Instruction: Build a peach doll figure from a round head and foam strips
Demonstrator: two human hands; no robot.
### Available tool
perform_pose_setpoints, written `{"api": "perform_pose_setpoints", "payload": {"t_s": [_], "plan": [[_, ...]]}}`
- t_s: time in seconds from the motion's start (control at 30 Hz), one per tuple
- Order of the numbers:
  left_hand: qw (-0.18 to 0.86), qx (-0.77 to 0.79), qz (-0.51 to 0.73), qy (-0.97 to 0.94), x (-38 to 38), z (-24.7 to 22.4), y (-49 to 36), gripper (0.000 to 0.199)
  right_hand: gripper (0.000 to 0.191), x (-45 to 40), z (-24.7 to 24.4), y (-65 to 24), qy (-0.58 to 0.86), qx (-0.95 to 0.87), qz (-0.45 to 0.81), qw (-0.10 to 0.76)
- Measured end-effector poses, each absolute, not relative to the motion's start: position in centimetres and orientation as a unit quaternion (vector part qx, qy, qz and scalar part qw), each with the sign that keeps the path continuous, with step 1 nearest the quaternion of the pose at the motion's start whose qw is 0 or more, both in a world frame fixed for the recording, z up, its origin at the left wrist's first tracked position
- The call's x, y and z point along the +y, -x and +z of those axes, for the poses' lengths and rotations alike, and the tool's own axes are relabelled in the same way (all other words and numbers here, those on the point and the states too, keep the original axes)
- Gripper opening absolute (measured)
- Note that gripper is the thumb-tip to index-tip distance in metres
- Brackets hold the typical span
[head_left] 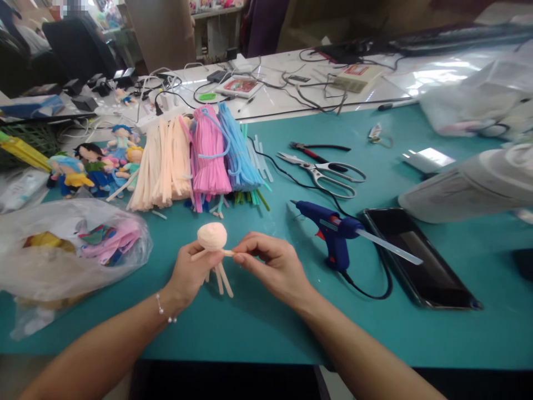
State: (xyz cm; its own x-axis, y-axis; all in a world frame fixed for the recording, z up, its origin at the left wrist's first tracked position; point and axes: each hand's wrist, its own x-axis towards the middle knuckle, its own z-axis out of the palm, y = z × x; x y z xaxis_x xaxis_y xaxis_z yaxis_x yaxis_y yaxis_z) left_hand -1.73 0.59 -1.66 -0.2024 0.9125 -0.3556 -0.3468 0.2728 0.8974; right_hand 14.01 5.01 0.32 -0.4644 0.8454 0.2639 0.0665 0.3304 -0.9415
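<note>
Figure: its round peach head (212, 236) is showing above the left hand, thin limbs sticking out sideways and hanging below; it is hovering over the front of the worktop (258, 339).
Left hand (187, 272): its grip is clamping the figure just under the head.
Right hand (270, 264): its grip is pinching the tip of one limb (228, 253) between thumb and fingers.
Glue gun (333, 228): it is lying right of the hands, its stick (389, 245) reaching across the phone (420, 258) in this view.
Scissors (328, 175): they are lying behind the gun, near the pliers (312, 154).
Bundles: peach (162, 161), pink (211, 158) and blue (241, 150) stems are lying side by side beyond the hands.
Dolls (91, 166): they are clustering left of the peach bundle.
Bag (29, 272): it is resting at left, holding coloured scraps.
Cup (470, 186): it is sitting at far right, behind the phone.
</note>
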Motion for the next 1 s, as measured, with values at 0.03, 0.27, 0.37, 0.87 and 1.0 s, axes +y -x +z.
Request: {"api": "perform_pose_setpoints", "payload": {"t_s": [0.03,0.27,0.37,0.87,1.0], "plan": [[0.582,0.550,0.543,-0.253,0.60,-1.59,1.70,0.017,0.011,5.02,0.32,-13.99,0.323,-0.707,0.483,0.403],[0.596,0.547,0.536,-0.242,0.72,-0.94,1.47,0.019,0.013,5.00,0.40,-13.96,0.327,-0.707,0.487,0.394],[0.597,0.545,0.536,-0.243,0.73,-0.91,1.48,0.019,0.014,5.00,0.39,-13.96,0.327,-0.711,0.485,0.391],[0.608,0.534,0.540,-0.233,0.57,-1.39,1.40,0.020,0.009,4.66,-0.04,-13.57,0.289,-0.774,0.351,0.441],[0.609,0.532,0.536,-0.241,0.48,-1.72,1.40,0.022,0.014,4.60,-0.06,-13.66,0.301,-0.773,0.353,0.434]]}}
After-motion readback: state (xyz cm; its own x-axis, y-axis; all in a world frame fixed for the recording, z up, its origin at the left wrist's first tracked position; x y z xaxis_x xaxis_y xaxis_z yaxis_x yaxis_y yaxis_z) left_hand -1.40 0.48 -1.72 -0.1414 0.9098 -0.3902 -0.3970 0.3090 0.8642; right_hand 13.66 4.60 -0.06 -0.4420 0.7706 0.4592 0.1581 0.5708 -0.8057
